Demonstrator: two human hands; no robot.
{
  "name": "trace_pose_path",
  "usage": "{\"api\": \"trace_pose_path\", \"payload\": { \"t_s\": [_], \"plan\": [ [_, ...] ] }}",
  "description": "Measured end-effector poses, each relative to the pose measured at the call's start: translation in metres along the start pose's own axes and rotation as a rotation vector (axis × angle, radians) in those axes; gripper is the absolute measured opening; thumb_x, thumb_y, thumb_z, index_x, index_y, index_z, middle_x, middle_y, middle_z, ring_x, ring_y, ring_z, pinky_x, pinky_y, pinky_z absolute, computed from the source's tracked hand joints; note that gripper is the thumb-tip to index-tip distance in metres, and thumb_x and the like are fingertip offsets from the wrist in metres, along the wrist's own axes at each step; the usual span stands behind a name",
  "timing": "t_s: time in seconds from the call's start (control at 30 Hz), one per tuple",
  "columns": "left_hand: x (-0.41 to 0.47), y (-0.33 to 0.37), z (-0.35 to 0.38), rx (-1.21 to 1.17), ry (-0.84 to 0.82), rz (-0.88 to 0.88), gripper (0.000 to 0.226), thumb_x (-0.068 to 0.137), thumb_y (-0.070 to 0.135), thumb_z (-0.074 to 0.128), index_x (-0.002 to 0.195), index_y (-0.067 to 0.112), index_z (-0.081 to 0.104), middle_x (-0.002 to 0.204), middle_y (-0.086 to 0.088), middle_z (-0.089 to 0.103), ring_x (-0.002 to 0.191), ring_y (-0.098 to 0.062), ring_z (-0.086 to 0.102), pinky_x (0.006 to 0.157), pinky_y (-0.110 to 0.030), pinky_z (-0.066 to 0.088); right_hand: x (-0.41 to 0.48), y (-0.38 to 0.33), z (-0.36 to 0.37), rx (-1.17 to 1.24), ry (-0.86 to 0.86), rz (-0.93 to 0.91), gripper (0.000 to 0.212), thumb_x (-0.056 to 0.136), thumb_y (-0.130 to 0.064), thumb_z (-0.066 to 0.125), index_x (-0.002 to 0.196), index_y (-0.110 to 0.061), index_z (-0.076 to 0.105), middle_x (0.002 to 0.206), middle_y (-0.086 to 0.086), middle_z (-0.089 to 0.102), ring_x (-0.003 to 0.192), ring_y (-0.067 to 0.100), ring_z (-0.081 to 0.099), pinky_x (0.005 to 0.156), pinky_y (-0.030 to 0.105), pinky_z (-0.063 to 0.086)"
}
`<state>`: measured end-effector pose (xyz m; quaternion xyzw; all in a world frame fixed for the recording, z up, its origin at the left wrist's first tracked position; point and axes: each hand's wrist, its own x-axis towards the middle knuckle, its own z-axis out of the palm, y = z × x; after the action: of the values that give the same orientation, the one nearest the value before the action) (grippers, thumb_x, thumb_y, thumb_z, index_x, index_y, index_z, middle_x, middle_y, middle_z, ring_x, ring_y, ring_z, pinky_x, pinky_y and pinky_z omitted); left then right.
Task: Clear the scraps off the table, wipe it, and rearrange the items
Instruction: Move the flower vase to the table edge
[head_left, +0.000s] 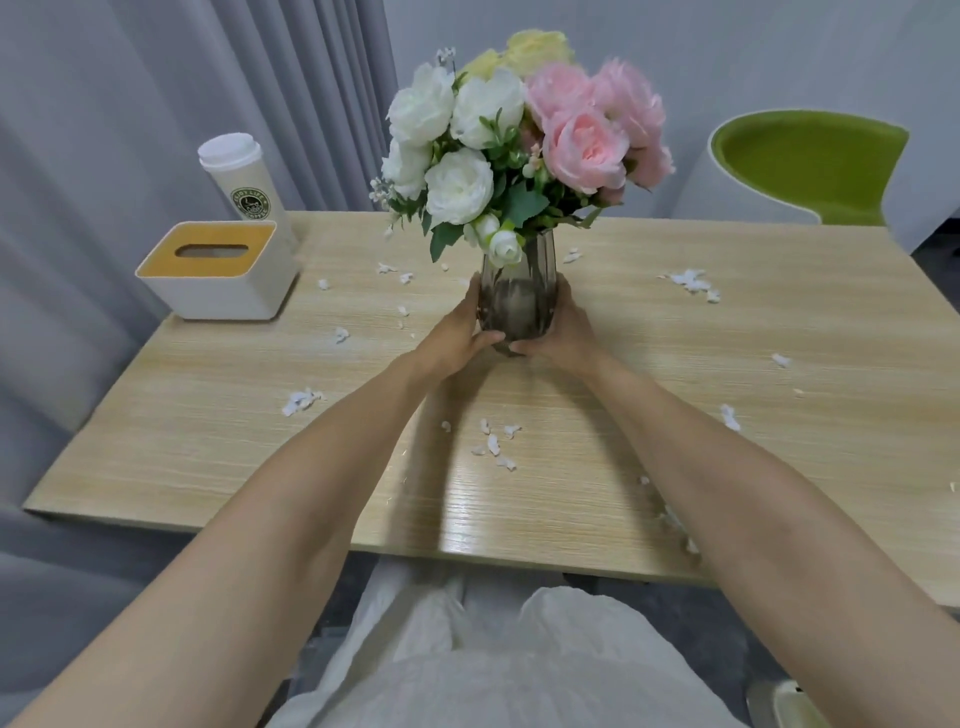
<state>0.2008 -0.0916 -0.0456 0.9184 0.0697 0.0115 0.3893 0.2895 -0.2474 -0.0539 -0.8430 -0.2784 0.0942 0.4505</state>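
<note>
The table (208, 441): pale wood-look top, smooth w/ a sheen near the front edge, so things prob. slide on it easily. Next the bouquet (519, 140): white, pink & yellow blooms, far wider than what holds them, so the load is top-heavy; real or artificial, can't tell. Then the tissue box (218, 280), back-left corner, white w/ a yellow lid: rigid, easy to take by its sides. Just behind it the cup (241, 182), a white lidded tumbler, tall & narrow, prob. tips easily.

Then the vase (517, 296): smoky ribbed glass, approx. ctr of the table, upright. Glass = hard, slick, breakable; can't see if there is water inside. Best hold is low on the belly from both sides, never by the stems.

That is the hold here: the left hand (457, 332) & right hand (563, 327) cup opposite sides, fingers curled round the back, thumbs nearly meeting at the front near the base. The thumbs hide the base, so can't tell if it rests on the top or is lifted.

Last the scraps (301, 401): small white paper-like bits scattered all round the vase. They look featherweight & flat, hard to pinch singly; sweeping them together prob. suits better.
</note>
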Motion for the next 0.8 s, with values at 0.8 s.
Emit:
{"api": "trace_pose_path", "payload": {
  "t_s": [0.8],
  "plan": [
    [-0.194,0.067,-0.113,-0.070,0.252,-0.196,0.079,0.098,0.030,0.050,0.153,0.017,-0.004,0.150,-0.004,0.037,0.131,-0.020,0.046,0.103,-0.033,0.042,-0.083,-0.189,-0.017,-0.013,-0.455,-0.207,0.091,0.075,-0.016,0.079,0.144,-0.007,0.019,0.131,0.011,0.055,0.114,0.029,0.055,0.080,0.025,0.041]
  ]
}}
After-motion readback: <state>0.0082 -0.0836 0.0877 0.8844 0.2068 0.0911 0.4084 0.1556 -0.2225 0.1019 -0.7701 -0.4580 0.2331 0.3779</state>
